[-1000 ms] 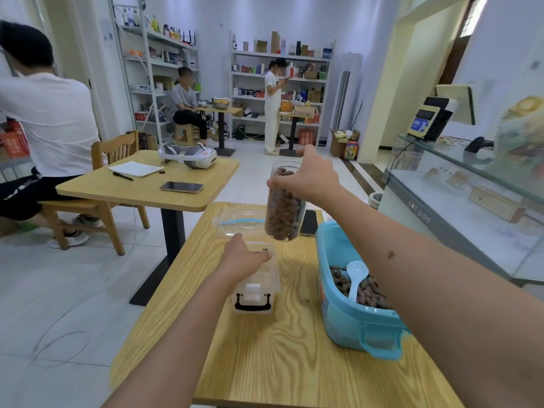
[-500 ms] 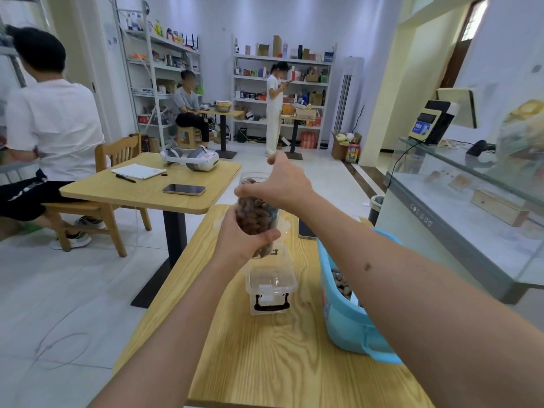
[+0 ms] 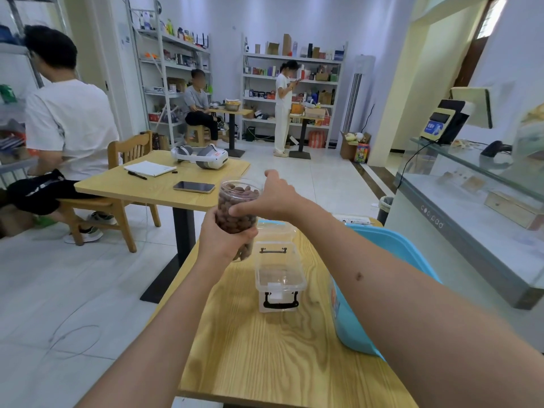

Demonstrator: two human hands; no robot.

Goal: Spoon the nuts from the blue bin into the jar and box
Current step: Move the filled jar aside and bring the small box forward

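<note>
Clear plastic, the jar [image 3: 238,213] is held upright above the far left part of the wooden surface [image 3: 273,346], nearly full of brown nuts [image 3: 234,220] and with its mouth uncovered. The left hand [image 3: 225,238] wraps its lower half, fingers curled round the wall and clamped on it. The right hand [image 3: 272,198] meets the jar's right side higher up, thumb pressed to the wall; whether its other fingers close round the far side cannot be told. Just right of the jar, a clear box [image 3: 279,275] with black latches sits on the surface, lid off. The blue bin [image 3: 347,319] stands at the right edge, mostly hidden by the right forearm. Beyond, a second table [image 3: 159,187] carries a phone, a notebook and a headset, with people and stocked shelves behind, and a glass counter on the right.
</note>
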